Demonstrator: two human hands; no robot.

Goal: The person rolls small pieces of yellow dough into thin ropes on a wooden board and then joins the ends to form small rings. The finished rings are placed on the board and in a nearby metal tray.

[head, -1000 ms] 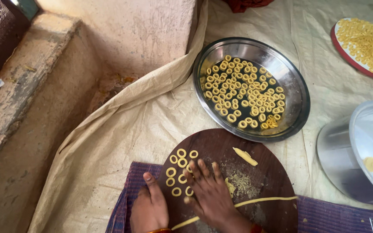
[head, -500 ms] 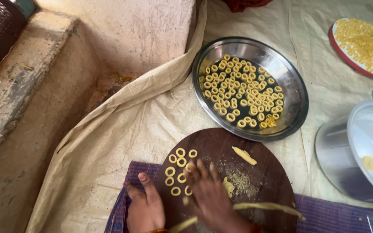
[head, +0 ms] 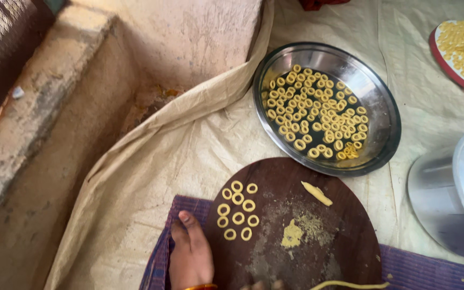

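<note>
There are no packages, labels, signs or screens to see here. Nothing has a wrapper or a sticker on it, and nothing shows a picture or glows like a screen.

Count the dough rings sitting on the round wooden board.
9 rings lie clustered on the board's upper left, beside the left hand: three on top, then three pairs below. None look hidden.
</note>
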